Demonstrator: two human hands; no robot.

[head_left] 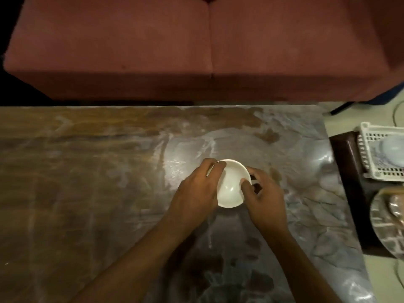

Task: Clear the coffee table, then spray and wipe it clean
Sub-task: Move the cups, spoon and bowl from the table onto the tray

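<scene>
One white bowl (231,186), glossy and empty, shows over the middle of the desk (87,182), and both hands are on it. The left hand (196,191) curls its fingers over the far-left rim; the right hand (266,195) pinches the right rim, thumb inside. The hands cover the bowl's sides, so whether it rests on the desk is hard to say. The desk's marbled top is streaked. Behind it is one red sofa (153,44). At right, cut off by the frame: one white slotted basket (369,136) holding something pale and blurred, and one patterned round tray (380,224).
</scene>
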